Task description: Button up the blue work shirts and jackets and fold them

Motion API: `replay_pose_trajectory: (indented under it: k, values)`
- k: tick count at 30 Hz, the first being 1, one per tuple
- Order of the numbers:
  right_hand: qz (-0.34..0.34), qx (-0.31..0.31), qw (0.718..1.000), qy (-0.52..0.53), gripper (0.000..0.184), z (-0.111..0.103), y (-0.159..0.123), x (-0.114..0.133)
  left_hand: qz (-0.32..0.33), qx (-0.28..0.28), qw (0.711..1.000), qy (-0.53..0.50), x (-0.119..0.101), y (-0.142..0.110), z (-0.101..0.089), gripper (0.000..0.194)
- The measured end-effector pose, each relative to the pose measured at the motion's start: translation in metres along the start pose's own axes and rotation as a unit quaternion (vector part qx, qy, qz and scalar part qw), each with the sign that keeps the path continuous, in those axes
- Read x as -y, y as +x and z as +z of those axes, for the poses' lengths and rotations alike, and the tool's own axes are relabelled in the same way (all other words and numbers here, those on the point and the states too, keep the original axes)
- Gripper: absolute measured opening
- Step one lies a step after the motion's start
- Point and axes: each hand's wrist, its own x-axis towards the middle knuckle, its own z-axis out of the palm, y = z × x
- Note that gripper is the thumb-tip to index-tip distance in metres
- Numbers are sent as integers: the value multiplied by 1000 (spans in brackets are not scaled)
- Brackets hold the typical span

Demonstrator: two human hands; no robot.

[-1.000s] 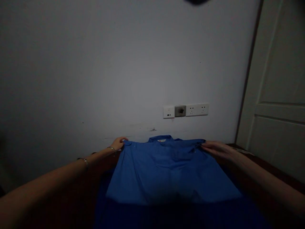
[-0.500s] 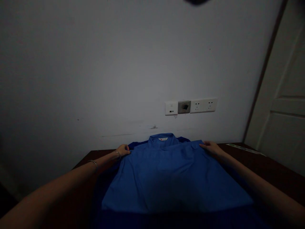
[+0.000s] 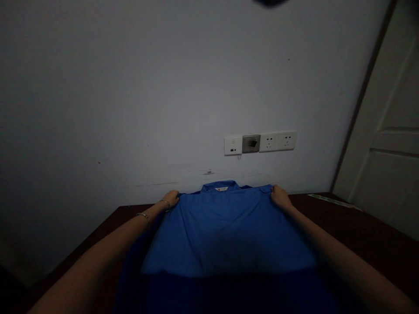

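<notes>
A two-tone blue shirt [image 3: 229, 231], light above and dark below, spreads over a dark reddish table. Its collar [image 3: 220, 186], with a white label inside, lies at the far side near the wall. My left hand [image 3: 172, 197], with bracelets on the wrist and forearm, is closed on the left end of a straight light-blue edge just below the collar. At the right end of that edge, my right hand [image 3: 279, 197] pinches the cloth. The edge runs nearly straight between both hands. The shirt's near part fades into shadow.
The dark table [image 3: 353, 231] meets a grey wall [image 3: 147, 87] behind the shirt. On the wall are sockets and switch plates [image 3: 277, 141]. A flat, thin strip [image 3: 334, 201] lies at the table's right rear, beside a pale panelled door [image 3: 393, 152].
Both hands have moved slightly farther toward the wall with the cloth. The light-blue edge is straighter, covers more below the collar, and the fabric has fewer wrinkles.
</notes>
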Motion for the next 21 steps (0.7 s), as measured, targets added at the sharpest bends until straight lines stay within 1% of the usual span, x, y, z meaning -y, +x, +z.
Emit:
replay_pose_trajectory:
  k: [2,5,7,10,13,16,18,21]
  values:
    - [-35,-12,997,-70,31,2,-7,3,-1,-1,1000,19,-3,1,5,28]
    - [-100,-24,977,-185,29,1,-16,5,3,1,999,45,-8,0,11,31]
    - [-114,-17,968,-221,28,1,-18,6,5,2,998,59,-11,-2,13,32]
    - [-113,-4,968,-226,29,-1,-17,5,-6,2,997,73,-14,-7,15,32]
    - [-101,-2,973,-208,36,-9,-19,0,-27,-7,997,74,-10,-14,9,33]
    - [-85,15,979,-186,41,-27,-28,-11,-43,-10,997,56,3,-25,-3,39]
    - [-81,35,981,-173,42,-42,-39,-24,-52,-3,998,45,14,-35,-12,39]
    - [-76,59,982,-161,42,-64,-63,-50,-56,32,998,24,30,-60,-23,40]
